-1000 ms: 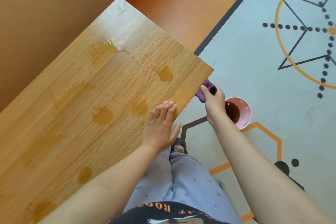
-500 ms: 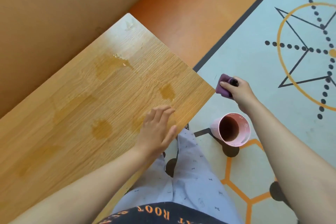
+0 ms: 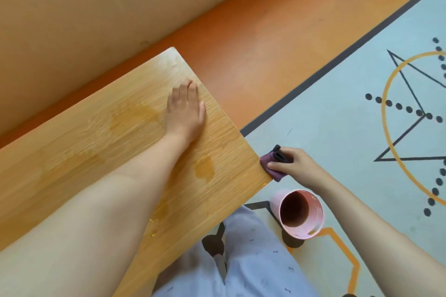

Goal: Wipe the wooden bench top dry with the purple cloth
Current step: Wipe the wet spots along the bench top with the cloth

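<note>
Brightness: bright, even, warm light across the whole view.
Shadows: weak and soft-edged throughout.
Glare: pale sheen at the far corner of the wooden bench top (image 3: 166, 60); tiny glints near its front edge.
Sharpness: slightly soft overall, with compression smear.
Distortion: wide-angle stretch; the near left forearm (image 3: 96, 212) looms oversized and featureless.

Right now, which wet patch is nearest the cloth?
The small dark patch between the left forearm and the purple cloth; the larger patch lies farther off, beside the left hand.
</note>
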Motion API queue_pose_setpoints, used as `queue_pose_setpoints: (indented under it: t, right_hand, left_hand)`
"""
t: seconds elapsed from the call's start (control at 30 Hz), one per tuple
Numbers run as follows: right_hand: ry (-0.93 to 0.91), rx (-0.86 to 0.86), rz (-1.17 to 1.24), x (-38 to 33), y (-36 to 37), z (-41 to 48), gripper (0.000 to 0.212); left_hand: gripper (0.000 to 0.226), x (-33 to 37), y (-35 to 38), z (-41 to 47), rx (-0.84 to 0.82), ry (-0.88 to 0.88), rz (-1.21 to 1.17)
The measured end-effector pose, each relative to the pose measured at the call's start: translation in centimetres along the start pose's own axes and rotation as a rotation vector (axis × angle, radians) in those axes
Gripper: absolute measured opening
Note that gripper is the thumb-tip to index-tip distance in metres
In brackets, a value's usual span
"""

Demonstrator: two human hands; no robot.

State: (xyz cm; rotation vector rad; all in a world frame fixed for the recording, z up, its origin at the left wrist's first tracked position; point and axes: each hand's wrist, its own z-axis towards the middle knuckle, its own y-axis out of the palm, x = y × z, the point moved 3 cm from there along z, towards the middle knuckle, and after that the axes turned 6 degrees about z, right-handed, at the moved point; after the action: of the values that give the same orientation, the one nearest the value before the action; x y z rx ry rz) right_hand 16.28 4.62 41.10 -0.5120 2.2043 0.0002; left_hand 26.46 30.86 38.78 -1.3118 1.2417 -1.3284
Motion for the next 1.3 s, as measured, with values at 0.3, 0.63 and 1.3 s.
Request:
queue_pose_setpoints:
  t: [0.3,0.63,1.3]
  right_hand:
    - [-0.092,-0.078,0.117,-5.0,2.3,7.5,0.007]
    - [-0.007,-0.166,0.017,-1.1,0.0,4.2,0.006]
    - [-0.199,-0.255,0.077,-14.6,5.6,20.0,0.011]
  left_hand:
    - [0.055,0.0,0.2,0.2,0.003,-0.02,0.009]
    - [0.052,-0.1,-0.2,0.2,-0.001,-0.039,-0.035]
    - [0.063,-0.6,0.1,0.2,0.023,-0.12,-0.088]
